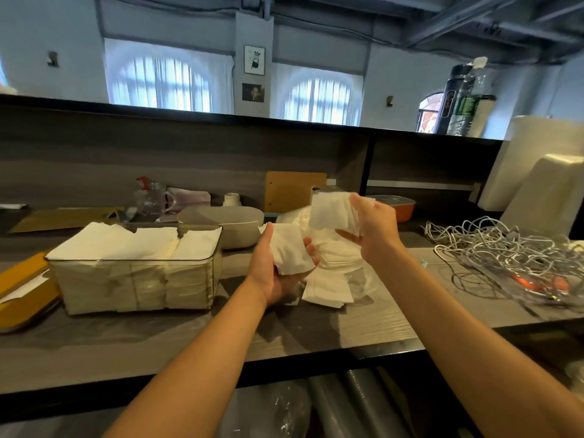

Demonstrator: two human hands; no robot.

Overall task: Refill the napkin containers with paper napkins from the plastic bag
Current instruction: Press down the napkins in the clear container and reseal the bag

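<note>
A clear napkin container [139, 279] stands on the counter at left, packed with white folded napkins [136, 241] in three rows. My left hand [271, 273] is palm up and holds a small stack of napkins [289, 251] right of the container. My right hand [373, 229] is raised higher and grips another folded napkin bunch [331, 213]. Beneath both hands lies the clear plastic bag [335, 257] with more white napkins in it. A loose napkin [327, 289] lies at the bag's front.
An oval grey container [227, 222] sits behind the clear one. A yellow tray [25, 292] lies at the far left. A tangle of white cables [505, 254] covers the right side. An orange box [401, 207] and clutter stand at the back wall.
</note>
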